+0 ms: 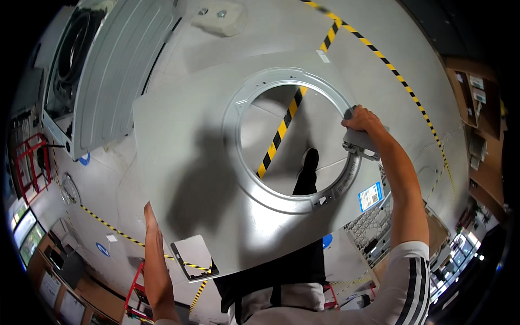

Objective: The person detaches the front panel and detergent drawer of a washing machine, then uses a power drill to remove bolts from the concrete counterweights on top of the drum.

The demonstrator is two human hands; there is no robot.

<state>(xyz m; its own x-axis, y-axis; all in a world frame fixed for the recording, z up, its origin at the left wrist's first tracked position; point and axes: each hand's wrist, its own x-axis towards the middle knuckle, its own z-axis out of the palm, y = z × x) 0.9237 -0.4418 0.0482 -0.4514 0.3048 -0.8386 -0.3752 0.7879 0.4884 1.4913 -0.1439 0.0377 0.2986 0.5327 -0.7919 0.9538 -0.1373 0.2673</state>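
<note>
**Head view: grey panel (179, 124) off its cabinet, openings bare**

The appliance cabinet (122, 70) lies outside the panel's upper-left corner; the two look unjoined, though whether they touch is unclear. Toward the panel's right edge, the round metal ring (233, 143) has no door in it (striped floor tape (280, 131) shows through). The dark-edged rectangular cut-out (180, 262) by the lower-left corner also appears unfilled. I judge separation done, both openings unfitted; how much work remains does not show. The left hand (151, 216) is edge-on at the panel's left edge, its grip impossible to tell. The right hand (364, 119) is wrapped around a grey bracket-like part (362, 141) at the ring's right side.
</note>
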